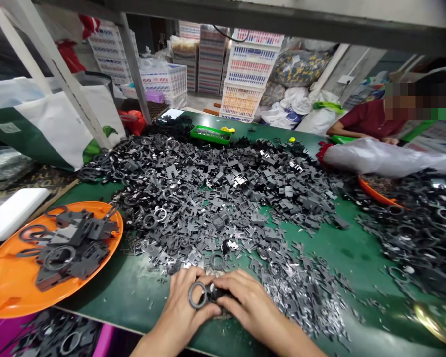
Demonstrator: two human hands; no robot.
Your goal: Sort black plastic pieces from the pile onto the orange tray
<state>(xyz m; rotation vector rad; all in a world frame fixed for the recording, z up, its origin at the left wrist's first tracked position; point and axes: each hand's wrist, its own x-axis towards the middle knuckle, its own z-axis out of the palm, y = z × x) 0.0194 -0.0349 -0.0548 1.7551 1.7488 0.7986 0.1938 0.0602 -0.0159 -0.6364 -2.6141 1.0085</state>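
Observation:
Both my hands meet at the near edge of the green table [334, 248]. My left hand [182, 305] pinches a black plastic ring part [197, 295] between thumb and fingers. My right hand [247, 300] is closed on the dark piece [216, 292] joined to that ring. Just beyond my fingers a big heap of small black plastic parts [223, 193] spreads across the table, with loose rings and clips among them.
An orange tray [11, 277] with assembled black pieces lies at the left, a white flat object [15, 210] behind it. A small green tray [210, 134] sits at the far side. Another person in a dark red shirt [367, 119] works at the right behind a plastic bag [382, 156]. Crates are stacked behind.

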